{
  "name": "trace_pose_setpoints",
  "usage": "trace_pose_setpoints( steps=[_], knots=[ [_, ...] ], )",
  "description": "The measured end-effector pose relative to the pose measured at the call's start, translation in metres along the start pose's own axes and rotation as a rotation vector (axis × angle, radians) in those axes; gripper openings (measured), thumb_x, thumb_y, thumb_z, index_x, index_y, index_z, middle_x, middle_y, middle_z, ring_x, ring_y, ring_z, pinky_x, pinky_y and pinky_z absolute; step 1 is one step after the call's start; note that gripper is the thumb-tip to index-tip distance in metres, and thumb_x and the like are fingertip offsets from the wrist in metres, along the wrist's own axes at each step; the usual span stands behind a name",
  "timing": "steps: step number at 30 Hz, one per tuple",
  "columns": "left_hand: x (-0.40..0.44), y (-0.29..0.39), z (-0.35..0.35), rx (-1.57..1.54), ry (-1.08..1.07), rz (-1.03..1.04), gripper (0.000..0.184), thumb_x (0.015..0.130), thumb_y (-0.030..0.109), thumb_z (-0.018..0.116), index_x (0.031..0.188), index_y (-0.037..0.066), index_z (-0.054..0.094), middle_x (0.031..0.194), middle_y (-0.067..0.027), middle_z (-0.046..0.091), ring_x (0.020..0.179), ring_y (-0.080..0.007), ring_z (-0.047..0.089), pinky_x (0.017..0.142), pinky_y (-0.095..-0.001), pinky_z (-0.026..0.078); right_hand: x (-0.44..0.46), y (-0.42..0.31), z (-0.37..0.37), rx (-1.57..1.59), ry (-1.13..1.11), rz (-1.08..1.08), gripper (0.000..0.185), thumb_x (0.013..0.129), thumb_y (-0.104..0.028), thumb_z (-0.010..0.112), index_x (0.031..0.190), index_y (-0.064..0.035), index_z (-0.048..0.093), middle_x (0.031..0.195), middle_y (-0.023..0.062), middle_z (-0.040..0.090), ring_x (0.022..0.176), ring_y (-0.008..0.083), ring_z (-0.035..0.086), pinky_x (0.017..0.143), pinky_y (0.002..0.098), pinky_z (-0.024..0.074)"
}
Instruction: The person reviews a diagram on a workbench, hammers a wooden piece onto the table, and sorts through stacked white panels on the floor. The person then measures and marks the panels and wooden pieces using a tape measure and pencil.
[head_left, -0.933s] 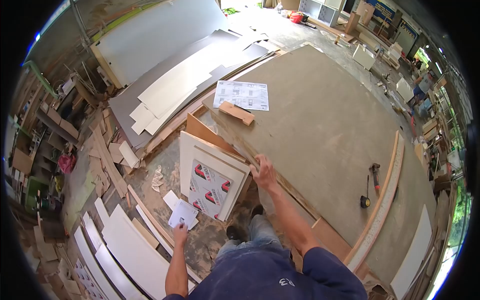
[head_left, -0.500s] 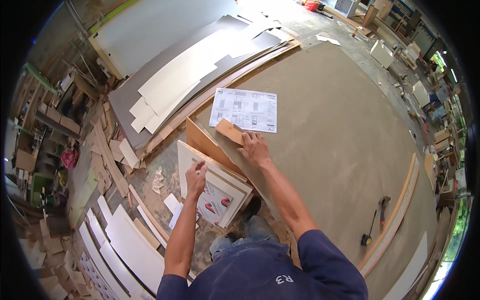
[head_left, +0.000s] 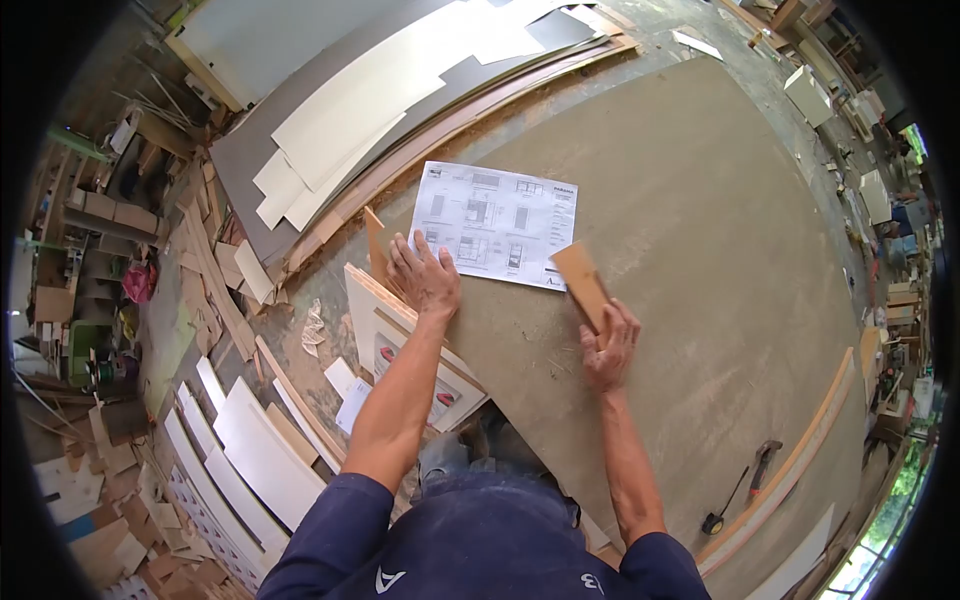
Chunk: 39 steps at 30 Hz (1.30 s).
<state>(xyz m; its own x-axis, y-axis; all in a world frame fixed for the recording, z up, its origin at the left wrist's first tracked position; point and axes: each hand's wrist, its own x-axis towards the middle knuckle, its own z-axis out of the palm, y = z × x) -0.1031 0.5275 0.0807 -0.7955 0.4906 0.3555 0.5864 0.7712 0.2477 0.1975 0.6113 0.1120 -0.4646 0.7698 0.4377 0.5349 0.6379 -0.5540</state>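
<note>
A printed drawing sheet (head_left: pixel 495 225) lies flat on the large grey-brown board (head_left: pixel 690 200). My left hand (head_left: pixel 425 278) rests at the sheet's lower left corner, palm down with fingers spread, holding nothing. To the right, my right hand (head_left: pixel 610 350) grips the near end of a small wooden block (head_left: pixel 580 285), whose far end is beside the sheet's right edge. Below my left hand, white-faced panels (head_left: pixel 410 345) lean against the board's side.
A hammer (head_left: pixel 765 465) and a tape measure (head_left: pixel 713 523) lie on the board at the right, beside a long curved strip (head_left: pixel 790 460). White sheets (head_left: pixel 350 130) are stacked at the back left. White strips (head_left: pixel 265 445) and wood offcuts (head_left: pixel 215 280) lie on the left floor.
The wooden block has moved right, off the sheet's lower left part, with my right hand. My left hand has come up from the leaning panels onto the sheet's corner.
</note>
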Motion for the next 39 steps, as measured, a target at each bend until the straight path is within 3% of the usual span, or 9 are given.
trace_pose_setpoints(
  steps=[4, 12, 18, 29, 39],
  knots=[
    [0.004, 0.005, -0.014, -0.067, -0.181, -0.036, 0.059, 0.088, 0.033, 0.059, 0.136, 0.0, 0.045, 0.141, -0.0202, 0.036, 0.138, -0.0339, 0.026, 0.112, -0.054, 0.018, 0.03, 0.012, 0.019, -0.101, 0.028, 0.105, 0.046, 0.092, -0.032, 0.058, 0.129, -0.0057, 0.049, 0.135, 0.0142, 0.048, 0.123, 0.0309, 0.044, 0.102, 0.0446, 0.038],
    [0.008, 0.006, -0.02, -0.173, -0.176, -0.056, 0.06, 0.07, 0.033, 0.071, 0.118, 0.003, 0.05, 0.138, -0.0185, 0.037, 0.136, -0.031, 0.026, 0.11, -0.0518, 0.014, 0.055, 0.012, 0.04, -0.367, -0.095, 0.141, 0.051, 0.094, -0.041, 0.055, 0.133, -0.0084, 0.047, 0.135, 0.0122, 0.048, 0.124, 0.0288, 0.044, 0.103, 0.0431, 0.033],
    [0.011, 0.009, -0.023, -0.184, -0.167, -0.065, 0.059, 0.066, 0.034, 0.072, 0.113, 0.005, 0.05, 0.136, -0.0189, 0.037, 0.135, -0.0307, 0.025, 0.109, -0.0513, 0.013, 0.061, 0.012, 0.036, -0.403, -0.118, 0.14, 0.052, 0.093, -0.04, 0.055, 0.133, -0.0089, 0.045, 0.135, 0.0123, 0.048, 0.124, 0.0293, 0.044, 0.104, 0.0443, 0.0304],
    [0.012, 0.007, -0.021, -0.179, -0.185, -0.059, 0.059, 0.065, 0.034, 0.07, 0.112, 0.007, 0.047, 0.134, -0.0186, 0.037, 0.136, -0.0304, 0.024, 0.109, -0.0511, 0.011, 0.06, 0.008, 0.035, -0.354, -0.158, 0.185, 0.066, 0.085, -0.049, 0.063, 0.135, -0.0123, 0.042, 0.137, 0.0114, 0.044, 0.129, 0.0289, 0.038, 0.107, 0.0458, 0.0257],
    [0.011, 0.007, -0.023, -0.147, -0.22, -0.072, 0.061, 0.067, 0.036, 0.07, 0.116, 0.008, 0.048, 0.138, -0.0168, 0.036, 0.136, -0.0295, 0.025, 0.111, -0.0498, 0.011, 0.058, 0.008, 0.037, -0.402, -0.169, 0.193, 0.063, 0.085, -0.043, 0.064, 0.136, -0.0126, 0.041, 0.137, 0.0115, 0.044, 0.129, 0.029, 0.038, 0.106, 0.045, 0.0272]
  ],
)
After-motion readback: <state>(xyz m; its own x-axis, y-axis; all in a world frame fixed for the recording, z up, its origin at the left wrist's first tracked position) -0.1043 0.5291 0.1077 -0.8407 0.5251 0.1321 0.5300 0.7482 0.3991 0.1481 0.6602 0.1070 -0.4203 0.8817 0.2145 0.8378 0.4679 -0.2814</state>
